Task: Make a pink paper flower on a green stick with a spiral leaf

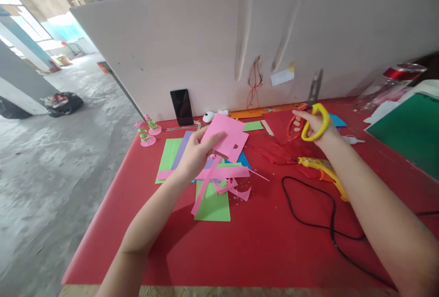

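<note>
My left hand (196, 151) is closed on a pink sheet of paper (227, 138), held just above a pile of coloured sheets and pink offcuts (214, 182) on the red table (240, 246). A long pink strip (205, 192) hangs down from under the hand. Further right, my right hand (313, 123) is raised over the table with its fingers through the yellow and red handles of a pair of scissors (313, 105), whose blades point up and away.
A yellow glue gun (324, 171) lies under my right forearm, its black cord (318, 224) looping across the table. A black phone (182, 106) leans on the white partition. Small pink paper figures (148, 131) stand at the left corner. A green sheet (411, 132) lies far right.
</note>
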`<state>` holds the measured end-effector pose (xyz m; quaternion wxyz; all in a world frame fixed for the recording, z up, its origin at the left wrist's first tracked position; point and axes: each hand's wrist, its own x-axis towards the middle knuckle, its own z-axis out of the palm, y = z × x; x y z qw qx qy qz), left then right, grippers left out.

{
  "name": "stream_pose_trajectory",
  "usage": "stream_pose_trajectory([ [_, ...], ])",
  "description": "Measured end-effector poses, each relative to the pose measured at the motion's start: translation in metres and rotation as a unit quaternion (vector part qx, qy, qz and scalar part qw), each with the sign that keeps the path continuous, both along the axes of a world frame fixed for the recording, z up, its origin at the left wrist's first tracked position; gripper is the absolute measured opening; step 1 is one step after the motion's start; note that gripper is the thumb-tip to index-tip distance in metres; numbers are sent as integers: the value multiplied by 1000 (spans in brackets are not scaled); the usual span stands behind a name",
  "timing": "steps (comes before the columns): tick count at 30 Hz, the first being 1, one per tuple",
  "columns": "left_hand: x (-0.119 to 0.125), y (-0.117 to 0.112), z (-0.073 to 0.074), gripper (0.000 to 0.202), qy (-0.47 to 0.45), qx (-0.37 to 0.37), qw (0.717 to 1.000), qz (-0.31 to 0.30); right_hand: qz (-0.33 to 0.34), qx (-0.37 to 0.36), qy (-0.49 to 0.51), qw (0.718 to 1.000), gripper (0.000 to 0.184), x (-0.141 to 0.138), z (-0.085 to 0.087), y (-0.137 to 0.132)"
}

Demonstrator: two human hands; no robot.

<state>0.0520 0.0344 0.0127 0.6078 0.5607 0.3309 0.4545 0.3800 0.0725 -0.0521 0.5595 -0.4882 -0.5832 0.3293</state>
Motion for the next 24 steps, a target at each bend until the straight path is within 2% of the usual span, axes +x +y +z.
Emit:
stream_pose_trajectory([
  [2, 0, 4, 0, 28, -54, -51, 996, -42, 34, -47, 37, 998, 23, -18, 16, -8],
  [4, -2, 6, 2, 26, -103, -89, 989, -58, 72, -74, 68, 992, 21, -42, 33, -22],
  [8, -5, 10, 6, 17, -191, -144, 970, -47, 154, -100, 108, 977, 25, -92, 61, -60],
  [11, -7, 15, 7, 20, -212, -149, 965, -40, 214, -130, 116, 961, 21, -114, 72, -86],
  [12, -8, 18, 6, 23, -213, -146, 965, -38, 258, -147, 117, 948, 28, -117, 74, -94],
  [15, -10, 24, 5, 26, -214, -144, 966, -32, 408, -186, 144, 882, 35, -122, 75, -110],
  [17, -11, 27, 4, 27, -213, -146, 966, -29, 460, -214, 158, 847, 36, -125, 75, -116],
  [19, -10, 28, 3, 26, -209, -147, 966, -29, 469, -257, 174, 827, 37, -128, 75, -118],
  [22, -10, 26, 4, 29, -200, -146, 968, -37, 444, -330, 198, 809, 38, -130, 75, -117],
  [24, -9, 25, 5, 32, -194, -145, 969, -43, 439, -345, 215, 801, 36, -130, 74, -115],
])
